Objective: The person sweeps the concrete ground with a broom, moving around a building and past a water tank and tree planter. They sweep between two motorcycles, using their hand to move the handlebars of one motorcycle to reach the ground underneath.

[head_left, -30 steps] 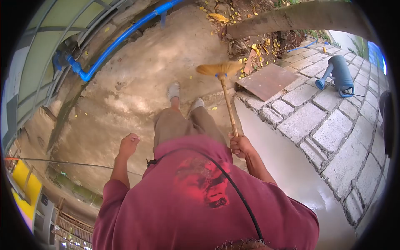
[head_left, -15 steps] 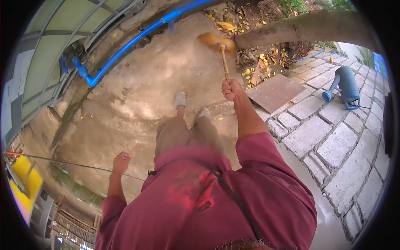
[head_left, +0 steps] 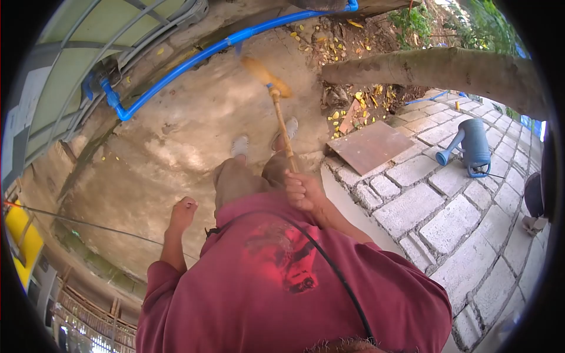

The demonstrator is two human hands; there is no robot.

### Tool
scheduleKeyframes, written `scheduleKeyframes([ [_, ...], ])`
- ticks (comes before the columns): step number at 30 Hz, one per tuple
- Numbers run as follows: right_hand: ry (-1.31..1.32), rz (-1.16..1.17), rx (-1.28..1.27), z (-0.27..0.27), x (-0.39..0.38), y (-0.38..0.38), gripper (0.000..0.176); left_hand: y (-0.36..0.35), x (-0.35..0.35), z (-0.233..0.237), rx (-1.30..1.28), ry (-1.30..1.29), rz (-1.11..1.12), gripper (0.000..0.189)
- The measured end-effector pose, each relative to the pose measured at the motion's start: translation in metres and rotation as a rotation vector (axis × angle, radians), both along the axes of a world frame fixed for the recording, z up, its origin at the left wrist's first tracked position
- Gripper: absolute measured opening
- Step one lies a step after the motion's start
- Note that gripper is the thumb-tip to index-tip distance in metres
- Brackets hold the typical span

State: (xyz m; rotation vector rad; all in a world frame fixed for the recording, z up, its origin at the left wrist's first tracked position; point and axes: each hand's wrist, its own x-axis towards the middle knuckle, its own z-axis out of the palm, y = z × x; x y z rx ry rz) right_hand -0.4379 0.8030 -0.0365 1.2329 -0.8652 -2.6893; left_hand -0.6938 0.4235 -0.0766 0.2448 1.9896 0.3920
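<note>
My right hand (head_left: 304,191) is wrapped round the handle of a broom (head_left: 281,126), close in front of my waist. The handle runs up and away from the fist, passing over one shoe. Its tan bristle head, smeared by motion, is low over the dirty concrete floor (head_left: 170,159), near the blue pipe. Held out on the other side of my body, my left hand (head_left: 183,213) is curled closed, with nothing showing in it. My shoes (head_left: 240,147) are on the concrete ahead of my waist.
A blue pipe (head_left: 194,62) crosses at the far left beside a caged tank (head_left: 65,76). Yellow leaves (head_left: 338,50) lie around a tree trunk (head_left: 424,66). On the right, a flat brown board (head_left: 371,147) and a blue watering can (head_left: 474,144) rest on stone paving.
My right hand has drawn back towards my waist and left, still gripping the broom. The bristle head has swept left, away from the trunk. My feet have shifted in a step.
</note>
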Motion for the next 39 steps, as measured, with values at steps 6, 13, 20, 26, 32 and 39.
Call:
scheduleKeyframes([
  [6, 0.062, -0.063, -0.245, -0.129, -0.035, 0.137, 0.024, 0.076, 0.024, 0.033, 0.03, 0.041, 0.058, 0.021],
  [13, -0.066, -0.023, 0.452, -0.203, -0.067, 0.354, 0.017, 0.091, 0.093, 0.072, -0.088, -0.003, 0.079, 0.023],
  [20, -0.284, 0.07, 0.642, -0.118, -0.05, 0.321, 0.011, 0.12, 0.1, 0.065, -0.127, -0.033, -0.062, 0.027],
  [26, 0.071, -0.064, 0.178, -0.045, -0.059, 0.194, 0.017, 0.2, 0.033, 0.06, 0.012, -0.008, -0.117, 0.024],
  [32, 0.068, -0.376, -0.13, -0.133, -0.118, 0.268, 0.033, 0.251, -0.062, 0.039, 0.042, 0.012, -0.348, 0.023],
  [39, -0.186, -0.337, 0.437, -0.205, -0.11, 0.347, 0.014, 0.239, -0.186, 0.032, -0.066, 0.042, -0.368, 0.022],
])
